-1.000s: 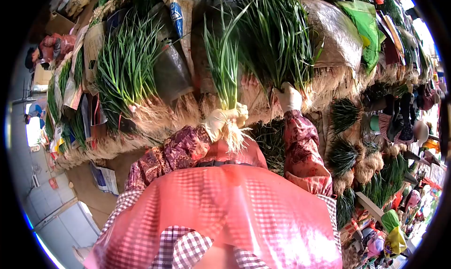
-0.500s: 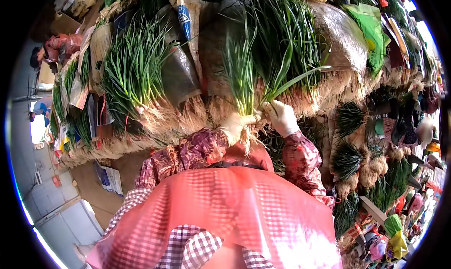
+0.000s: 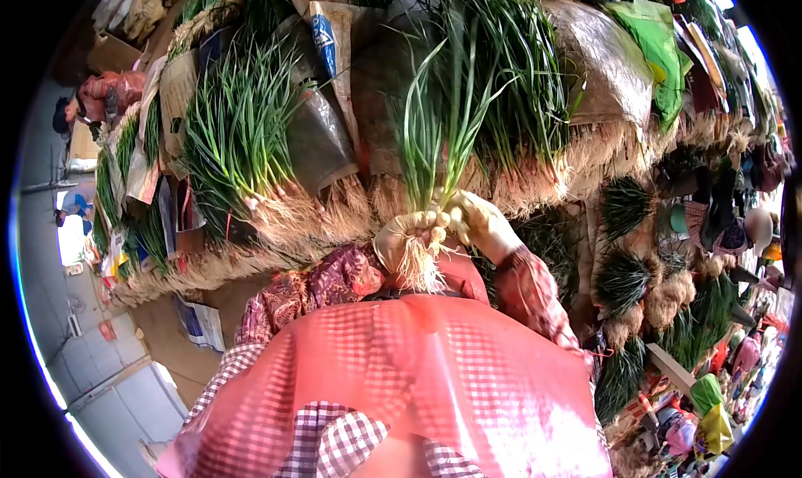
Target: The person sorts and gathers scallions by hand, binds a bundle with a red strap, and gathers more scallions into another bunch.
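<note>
Two grips [image 3: 394, 236] [image 3: 484, 224] closed on shoots [image 3: 420, 184].

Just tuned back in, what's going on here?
Someone in a red apron is handling a bunch of green plants. The gloved left hand grips it near the base, with pale roots pointing toward the apron. The gloved right hand is at the base too; its exact hold is unclear. Another pile lies to the left.
</note>
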Available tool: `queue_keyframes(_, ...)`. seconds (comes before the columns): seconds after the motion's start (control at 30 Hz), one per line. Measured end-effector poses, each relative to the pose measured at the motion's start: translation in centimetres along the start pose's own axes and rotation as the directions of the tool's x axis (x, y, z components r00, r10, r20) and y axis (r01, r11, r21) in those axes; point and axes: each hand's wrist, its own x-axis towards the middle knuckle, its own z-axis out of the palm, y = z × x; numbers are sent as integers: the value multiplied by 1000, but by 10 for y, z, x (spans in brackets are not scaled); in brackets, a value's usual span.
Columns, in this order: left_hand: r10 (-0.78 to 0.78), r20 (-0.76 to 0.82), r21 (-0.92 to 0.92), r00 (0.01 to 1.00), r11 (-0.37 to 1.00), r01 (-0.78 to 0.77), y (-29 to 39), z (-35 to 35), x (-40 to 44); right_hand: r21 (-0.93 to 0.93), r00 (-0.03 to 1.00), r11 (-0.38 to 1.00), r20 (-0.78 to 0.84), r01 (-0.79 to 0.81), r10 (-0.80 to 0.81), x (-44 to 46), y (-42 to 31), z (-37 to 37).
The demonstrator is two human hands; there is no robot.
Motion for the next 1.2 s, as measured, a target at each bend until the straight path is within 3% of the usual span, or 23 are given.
queue_keyframes(0.03, -7, 12, 10, 1000, 1000, 6, -1, 6, -2, 414, 984, 895, 11, -166, 177, 10, -14, 13)
queue_keyframes(0.07, -12, 27, 19, 1000, 1000, 11, -2, 16, -5, 759, 937, 605, 21, -242, 348, 19, -28, 26)
queue_keyframes(0.13, 19, -2, 43, 1000, 999, -19, -3, 20, -7, 736, 935, 640, -28, -221, 355, 23, -44, 32)
queue_keyframes(0.17, 52, -43, 62, 998, 997, -49, -1, 22, -6, 542, 912, 800, -139, -257, 387, 23, -51, 30)
queue_keyframes(0.2, 84, -82, 80, 993, 994, -78, -1, 24, -5, 178, 931, 953, -233, -244, 282, 20, -52, 28)
queue_keyframes(0.23, 183, -243, 130, 952, 979, -155, -5, 26, -2, -29, 947, 986, -288, -161, 146, 17, -47, 25)
queue_keyframes(0.27, 160, -204, 123, 966, 983, -137, -5, 22, -2, -240, 950, 967, -312, -80, 1, 13, -48, 23)
queue_keyframes(0.37, 156, -141, 145, 978, 980, -136, -7, 20, -1, 282, 858, 883, -254, -375, 446, -5, -68, 14)
queue_keyframes(0.47, 5, 26, 12, 1000, 1000, -5, -3, 15, -5, 359, 783, 901, -475, -245, 402, -21, -72, -4)
queue_keyframes(0.5, 73, 45, 32, 996, 997, -75, 0, 9, -3, 370, 815, 905, -445, -211, 372, -29, -60, -21)
queue_keyframes(0.53, 26, 50, -5, 998, 1000, -26, 2, 4, -8, 385, 843, 905, -415, -179, 343, -39, -47, -36)
queue_keyframes(0.6, -2, 81, -61, 997, 998, 7, 3, 6, -8, 43, 768, 786, -183, -617, 614, -43, -55, -39)
queue_keyframes(0.67, -2, 129, -76, 992, 997, 12, 2, 11, -9, -75, 722, 720, -147, -690, 676, -37, -41, -25)
queue_keyframes(0.73, -21, 125, -111, 992, 993, 35, -3, 9, -8, 423, 880, 813, -68, -401, 470, -24, -40, -12)
queue_keyframes(0.8, -66, 62, -153, 996, 985, 75, -2, 3, -8, 661, 928, 721, -98, -209, 359, -2, -47, 12)
queue_keyframes(0.87, -139, 154, -78, 978, 985, 152, 0, 4, -5, 608, 940, 751, -25, -257, 342, 15, -41, 23)
queue_keyframes(0.93, 19, -104, 78, 994, 997, -11, 0, 7, -9, 441, 902, 830, -95, -341, 421, 17, -48, 20)
queue_keyframes(1.03, 212, -311, 334, 926, 937, -102, -9, 33, -14, 225, 841, 867, -227, -445, 491, 17, -63, 16)
queue_keyframes(1.07, 280, -326, 387, 903, 911, -143, -13, 37, -14, -58, 903, 943, -310, -328, 296, 20, -54, 16)
queue_keyframes(1.1, 346, -334, 440, 877, 880, -180, -16, 40, -13, -345, 940, 918, -332, -198, 78, 24, -42, 16)
queue_keyframes(1.13, 412, -337, 492, 846, 844, -215, -19, 42, -12, -606, 948, 793, -286, -66, -139, 26, -32, 15)
queue_keyframes(1.17, 412, -306, 499, 858, 837, -224, -18, 39, -11, -728, 936, 685, -261, -29, -238, 27, -34, 18)
queue_keyframes(1.2, 403, -291, 510, 868, 833, -216, -16, 37, -11, -603, 947, 788, -309, -126, -85, 28, -37, 18)
